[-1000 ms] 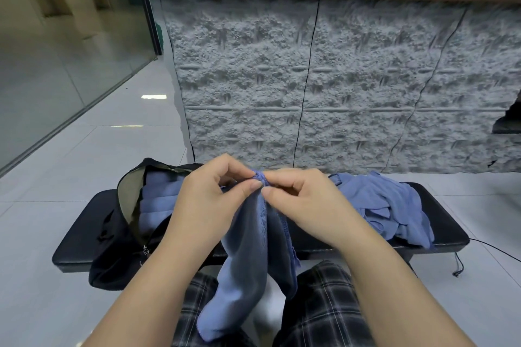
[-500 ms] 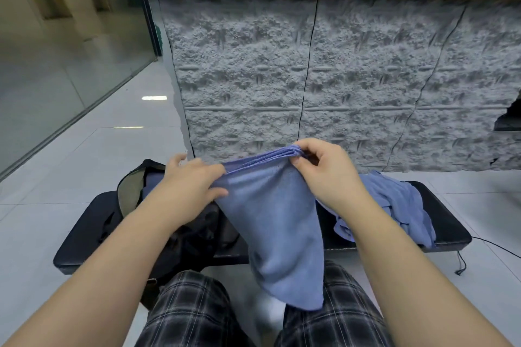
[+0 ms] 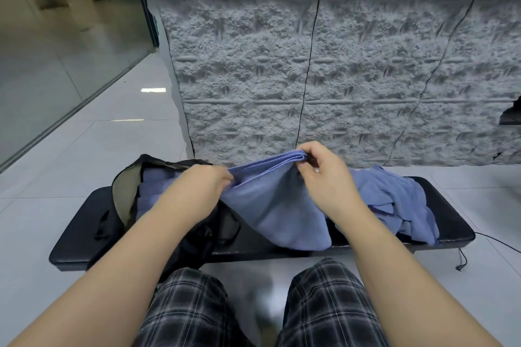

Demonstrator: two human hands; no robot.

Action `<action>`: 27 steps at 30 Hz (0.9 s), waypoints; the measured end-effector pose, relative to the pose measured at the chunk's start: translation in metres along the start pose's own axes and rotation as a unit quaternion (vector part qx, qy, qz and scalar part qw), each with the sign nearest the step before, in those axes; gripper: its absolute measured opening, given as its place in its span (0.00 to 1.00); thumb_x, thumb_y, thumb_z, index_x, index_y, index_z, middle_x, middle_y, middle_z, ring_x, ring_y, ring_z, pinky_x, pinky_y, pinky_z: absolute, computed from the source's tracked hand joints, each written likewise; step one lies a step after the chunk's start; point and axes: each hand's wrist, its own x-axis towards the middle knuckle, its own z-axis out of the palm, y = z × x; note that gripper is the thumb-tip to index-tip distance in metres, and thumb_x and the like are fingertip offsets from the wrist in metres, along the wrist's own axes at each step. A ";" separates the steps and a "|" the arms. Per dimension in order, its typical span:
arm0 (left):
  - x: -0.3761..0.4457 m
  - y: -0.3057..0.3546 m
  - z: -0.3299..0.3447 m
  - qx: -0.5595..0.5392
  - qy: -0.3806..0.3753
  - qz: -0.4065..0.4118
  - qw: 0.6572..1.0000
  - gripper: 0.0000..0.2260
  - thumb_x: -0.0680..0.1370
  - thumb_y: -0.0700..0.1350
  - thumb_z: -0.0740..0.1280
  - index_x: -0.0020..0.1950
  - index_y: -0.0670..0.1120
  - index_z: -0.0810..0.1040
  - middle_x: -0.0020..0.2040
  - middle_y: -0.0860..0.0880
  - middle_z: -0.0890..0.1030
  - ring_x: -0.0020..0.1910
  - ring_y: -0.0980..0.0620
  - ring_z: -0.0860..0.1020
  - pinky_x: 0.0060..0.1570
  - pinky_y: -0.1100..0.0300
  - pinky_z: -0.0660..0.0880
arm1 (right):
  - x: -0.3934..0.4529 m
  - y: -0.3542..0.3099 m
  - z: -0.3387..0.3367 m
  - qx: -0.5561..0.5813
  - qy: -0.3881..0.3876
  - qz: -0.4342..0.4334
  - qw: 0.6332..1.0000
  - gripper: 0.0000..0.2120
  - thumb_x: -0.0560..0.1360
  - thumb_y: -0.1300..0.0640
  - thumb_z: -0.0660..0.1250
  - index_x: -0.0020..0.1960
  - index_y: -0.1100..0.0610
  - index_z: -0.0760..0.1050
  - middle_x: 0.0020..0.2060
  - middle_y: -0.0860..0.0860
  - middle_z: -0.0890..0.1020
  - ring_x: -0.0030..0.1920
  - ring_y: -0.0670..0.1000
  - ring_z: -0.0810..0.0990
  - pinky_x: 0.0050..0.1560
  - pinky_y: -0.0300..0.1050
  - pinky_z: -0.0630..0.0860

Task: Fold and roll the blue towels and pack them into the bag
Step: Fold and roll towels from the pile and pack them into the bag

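- The left hand and right hand each pinch the folded edge of a blue towel, held above the counter between the bag and the loose towel pile.
- The towel looks soft, light and floppy; it is best held at the stacked corners.

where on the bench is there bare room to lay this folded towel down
Bare black bench shows left of the bag, and a strip along the front edge between bag and towel pile. The right end is crowded by the pile. The held towel hides the middle.
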 end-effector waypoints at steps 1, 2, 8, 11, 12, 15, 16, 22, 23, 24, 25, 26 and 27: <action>0.001 -0.001 0.004 -0.001 -0.025 0.006 1.000 0.09 0.78 0.40 0.60 0.50 0.44 0.80 0.49 0.44 0.82 0.50 0.44 0.78 0.50 0.52 0.72 | 0.000 0.001 0.002 -0.001 -0.008 0.001 1.000 0.12 0.77 0.65 0.59 0.45 0.50 0.74 0.38 0.44 0.78 0.43 0.49 0.76 0.49 0.46 0.74; 0.002 0.000 0.004 0.008 -0.061 0.015 0.998 0.10 0.76 0.39 0.60 0.50 0.45 0.80 0.47 0.44 0.82 0.49 0.44 0.78 0.49 0.52 0.73 | -0.001 0.002 0.004 -0.003 -0.016 0.002 1.000 0.10 0.77 0.65 0.59 0.46 0.52 0.75 0.39 0.45 0.79 0.44 0.49 0.76 0.49 0.45 0.74; 0.020 0.020 0.009 0.175 -0.265 0.029 0.948 0.14 0.81 0.41 0.56 0.64 0.43 0.74 0.62 0.43 0.76 0.61 0.44 0.74 0.58 0.55 0.71 | -0.006 0.003 0.008 -0.029 -0.043 -0.005 0.999 0.11 0.78 0.63 0.60 0.44 0.48 0.73 0.38 0.41 0.78 0.43 0.45 0.76 0.41 0.29 0.68; 0.026 0.028 0.006 0.239 -0.286 0.070 0.925 0.14 0.80 0.40 0.58 0.65 0.41 0.74 0.64 0.43 0.75 0.63 0.45 0.74 0.59 0.54 0.70 | -0.008 0.004 0.007 -0.026 -0.041 -0.001 0.999 0.11 0.78 0.63 0.59 0.45 0.48 0.73 0.38 0.40 0.78 0.42 0.42 0.75 0.41 0.27 0.68; 0.023 0.028 0.004 0.225 -0.268 0.060 0.935 0.13 0.78 0.38 0.60 0.61 0.40 0.76 0.61 0.42 0.77 0.60 0.45 0.75 0.57 0.55 0.71 | -0.007 0.006 0.005 -0.026 -0.033 0.002 0.999 0.10 0.78 0.63 0.59 0.46 0.49 0.73 0.39 0.41 0.78 0.43 0.43 0.75 0.40 0.28 0.68; 0.010 0.010 0.000 0.109 -0.076 0.091 0.987 0.11 0.74 0.38 0.61 0.54 0.48 0.76 0.53 0.51 0.77 0.53 0.48 0.76 0.51 0.56 0.71 | -0.003 0.010 -0.003 -0.043 -0.015 0.025 0.999 0.08 0.79 0.62 0.58 0.48 0.50 0.72 0.40 0.43 0.77 0.44 0.48 0.76 0.42 0.36 0.70; 0.004 0.005 -0.002 0.031 -0.022 0.093 0.995 0.11 0.76 0.38 0.61 0.55 0.50 0.74 0.51 0.55 0.75 0.52 0.49 0.75 0.50 0.57 0.71 | -0.002 0.012 -0.005 -0.051 -0.014 0.034 0.998 0.08 0.79 0.61 0.57 0.48 0.50 0.72 0.40 0.44 0.78 0.44 0.50 0.76 0.43 0.39 0.71; -0.008 -0.003 -0.004 -0.086 0.031 0.133 0.987 0.09 0.80 0.49 0.54 0.55 0.51 0.72 0.47 0.57 0.74 0.51 0.53 0.74 0.51 0.58 0.70 | 0.004 0.022 -0.014 -0.079 0.006 0.077 0.994 0.08 0.80 0.61 0.54 0.49 0.50 0.68 0.44 0.49 0.77 0.47 0.53 0.78 0.45 0.47 0.71; -0.008 -0.006 -0.006 -0.061 0.041 0.152 0.986 0.12 0.79 0.52 0.53 0.55 0.50 0.73 0.48 0.56 0.76 0.51 0.53 0.75 0.50 0.58 0.71 | 0.004 0.023 -0.014 -0.081 0.006 0.076 0.994 0.08 0.80 0.62 0.54 0.50 0.51 0.68 0.45 0.50 0.77 0.48 0.53 0.77 0.45 0.47 0.72; -0.008 -0.011 -0.006 -0.028 0.054 0.171 0.983 0.15 0.77 0.56 0.54 0.54 0.49 0.74 0.47 0.55 0.78 0.48 0.52 0.76 0.48 0.58 0.72 | 0.004 0.024 -0.013 -0.085 0.003 0.073 0.994 0.08 0.80 0.62 0.54 0.50 0.51 0.68 0.45 0.50 0.78 0.47 0.53 0.77 0.45 0.47 0.71; -0.007 -0.015 -0.005 0.015 0.061 0.194 0.979 0.16 0.75 0.57 0.56 0.52 0.49 0.75 0.46 0.54 0.79 0.45 0.51 0.77 0.45 0.56 0.75 | 0.003 0.024 -0.011 -0.088 -0.003 0.071 0.994 0.08 0.80 0.63 0.54 0.49 0.52 0.69 0.44 0.50 0.77 0.47 0.53 0.76 0.44 0.46 0.71; -0.006 -0.018 -0.002 0.056 0.063 0.210 0.974 0.15 0.73 0.57 0.60 0.49 0.48 0.77 0.42 0.53 0.80 0.42 0.48 0.78 0.41 0.55 0.76 | 0.003 0.024 -0.008 -0.089 -0.010 0.071 0.993 0.08 0.80 0.63 0.55 0.48 0.52 0.69 0.43 0.50 0.77 0.46 0.54 0.76 0.43 0.45 0.71; -0.003 -0.020 0.000 0.086 0.067 0.211 0.971 0.13 0.71 0.55 0.63 0.46 0.48 0.78 0.39 0.51 0.79 0.38 0.46 0.78 0.37 0.54 0.77 | 0.002 0.023 -0.006 -0.087 -0.017 0.070 0.994 0.08 0.79 0.63 0.55 0.48 0.52 0.69 0.42 0.50 0.77 0.46 0.54 0.76 0.43 0.45 0.72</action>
